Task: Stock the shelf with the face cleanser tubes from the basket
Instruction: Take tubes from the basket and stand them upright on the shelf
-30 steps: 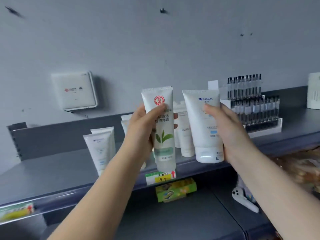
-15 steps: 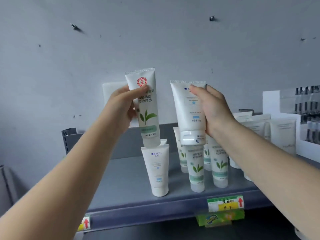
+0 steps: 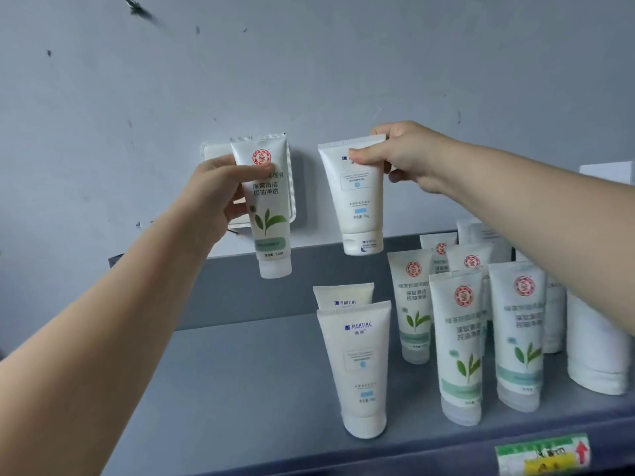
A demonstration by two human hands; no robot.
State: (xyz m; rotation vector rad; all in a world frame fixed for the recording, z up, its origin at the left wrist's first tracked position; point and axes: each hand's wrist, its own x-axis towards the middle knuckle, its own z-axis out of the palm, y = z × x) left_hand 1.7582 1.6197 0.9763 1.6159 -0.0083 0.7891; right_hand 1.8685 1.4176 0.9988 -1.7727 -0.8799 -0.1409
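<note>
My left hand (image 3: 214,192) grips a white tube with a green leaf and red seal (image 3: 269,214), cap down, in the air above the grey shelf (image 3: 247,389). My right hand (image 3: 409,156) pinches the crimped top of a plain white tube with blue print (image 3: 360,197), which also hangs cap down, over the back of the shelf. Below it, two matching white-and-blue tubes (image 3: 359,365) stand one behind the other. To their right stand several green-leaf tubes (image 3: 460,345). The basket is out of view.
A white box (image 3: 214,156) is fixed to the grey wall behind the left tube. More white tubes (image 3: 594,352) stand at the far right under my right forearm. A green and yellow price tag (image 3: 543,453) sits on the shelf's front edge.
My view has closed in on the shelf. My right hand has shifted from the side of its tube to the crimped top. Both tubes stay lifted above the shelf.
</note>
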